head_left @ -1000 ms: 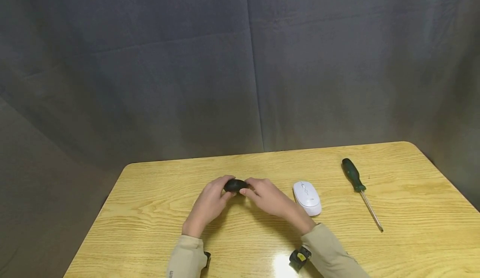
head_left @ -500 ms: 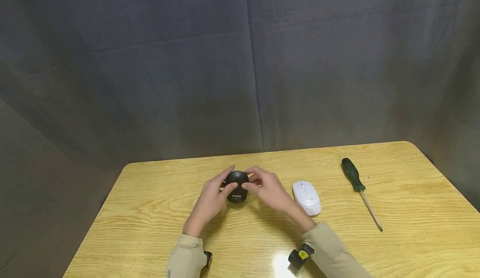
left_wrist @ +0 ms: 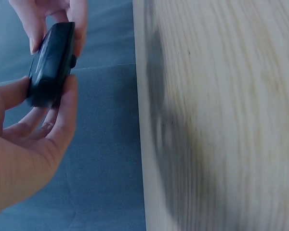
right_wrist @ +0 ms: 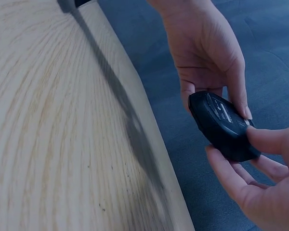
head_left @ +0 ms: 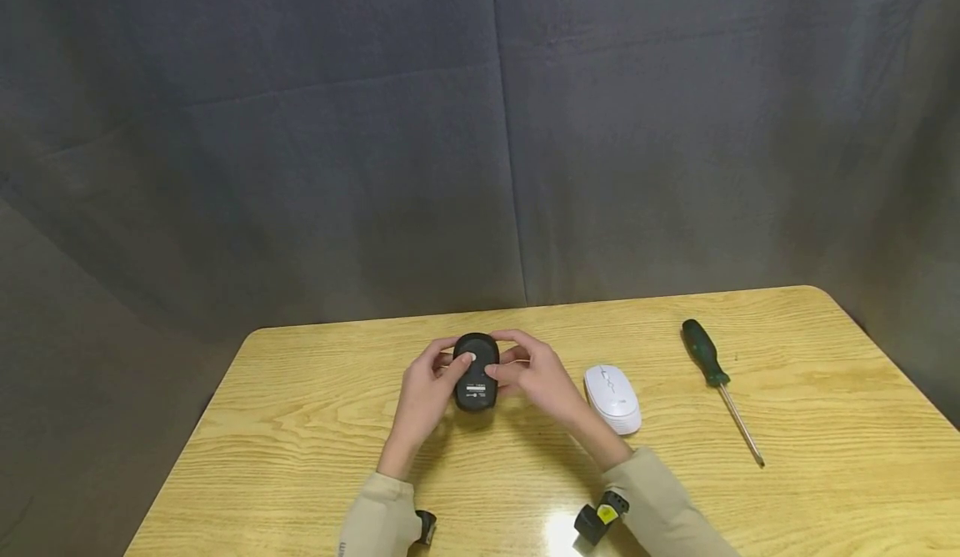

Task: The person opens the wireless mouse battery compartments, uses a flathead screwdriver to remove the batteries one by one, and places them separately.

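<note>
Just above the table (head_left: 300, 424), the left hand (head_left: 422, 394) and right hand (head_left: 546, 386) are both pinching a black mouse (head_left: 476, 378) that's looking light, stiff, perhaps slippery, best held by its sides.

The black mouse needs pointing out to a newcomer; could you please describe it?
Find the wooden table; on its right lie a white mouse and a screwdriver. Left of them, both hands hold the black mouse, unlike those two, lifted off the tabletop.
</note>
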The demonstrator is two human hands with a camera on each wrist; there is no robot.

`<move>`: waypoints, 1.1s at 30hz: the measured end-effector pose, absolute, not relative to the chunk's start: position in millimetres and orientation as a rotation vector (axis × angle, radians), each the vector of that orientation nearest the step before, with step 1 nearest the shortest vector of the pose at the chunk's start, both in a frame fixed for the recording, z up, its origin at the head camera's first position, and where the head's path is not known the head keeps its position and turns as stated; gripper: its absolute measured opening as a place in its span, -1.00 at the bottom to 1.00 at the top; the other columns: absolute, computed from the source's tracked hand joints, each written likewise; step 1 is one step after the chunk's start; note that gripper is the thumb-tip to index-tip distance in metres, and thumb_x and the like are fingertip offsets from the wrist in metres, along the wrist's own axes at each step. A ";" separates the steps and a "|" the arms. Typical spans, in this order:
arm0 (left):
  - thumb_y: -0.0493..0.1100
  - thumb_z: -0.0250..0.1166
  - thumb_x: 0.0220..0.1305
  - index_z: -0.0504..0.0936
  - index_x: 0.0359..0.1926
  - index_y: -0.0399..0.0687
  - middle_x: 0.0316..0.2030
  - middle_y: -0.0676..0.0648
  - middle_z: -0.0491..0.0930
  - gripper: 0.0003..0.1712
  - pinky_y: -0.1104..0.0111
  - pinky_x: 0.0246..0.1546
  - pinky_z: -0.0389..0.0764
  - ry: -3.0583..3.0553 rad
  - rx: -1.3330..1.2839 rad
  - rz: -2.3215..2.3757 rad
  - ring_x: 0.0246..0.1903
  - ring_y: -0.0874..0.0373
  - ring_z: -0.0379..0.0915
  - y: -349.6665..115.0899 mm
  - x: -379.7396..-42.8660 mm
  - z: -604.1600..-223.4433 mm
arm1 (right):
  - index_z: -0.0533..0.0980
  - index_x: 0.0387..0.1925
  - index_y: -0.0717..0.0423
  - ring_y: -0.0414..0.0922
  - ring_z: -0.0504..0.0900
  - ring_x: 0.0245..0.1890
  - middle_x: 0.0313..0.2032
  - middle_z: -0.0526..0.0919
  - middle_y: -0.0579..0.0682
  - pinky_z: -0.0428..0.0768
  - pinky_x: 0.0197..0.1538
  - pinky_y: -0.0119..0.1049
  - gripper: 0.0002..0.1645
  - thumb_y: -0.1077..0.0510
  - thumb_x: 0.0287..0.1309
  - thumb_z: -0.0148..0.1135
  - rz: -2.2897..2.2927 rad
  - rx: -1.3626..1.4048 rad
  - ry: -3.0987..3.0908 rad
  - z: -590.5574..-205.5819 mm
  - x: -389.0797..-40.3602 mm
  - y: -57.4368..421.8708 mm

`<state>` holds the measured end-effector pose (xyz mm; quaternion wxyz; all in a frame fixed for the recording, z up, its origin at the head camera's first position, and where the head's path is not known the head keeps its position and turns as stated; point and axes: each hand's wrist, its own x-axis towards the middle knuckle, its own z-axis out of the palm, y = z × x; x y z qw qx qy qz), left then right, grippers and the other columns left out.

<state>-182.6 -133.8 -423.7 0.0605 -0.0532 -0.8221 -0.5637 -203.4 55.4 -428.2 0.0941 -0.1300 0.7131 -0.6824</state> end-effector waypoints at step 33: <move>-0.09 0.25 0.52 0.58 0.21 -0.29 -0.13 -0.22 0.65 -0.58 0.36 -0.39 0.64 -2.467 -0.125 -1.846 -0.31 0.11 0.62 -128.9 -180.3 -421.2 | 0.55 0.22 0.31 -0.08 0.63 -0.28 -0.18 0.54 0.18 0.77 -0.20 -0.01 -0.54 0.33 0.31 0.33 -2.093 -0.274 2.104 -426.8 -200.6 53.8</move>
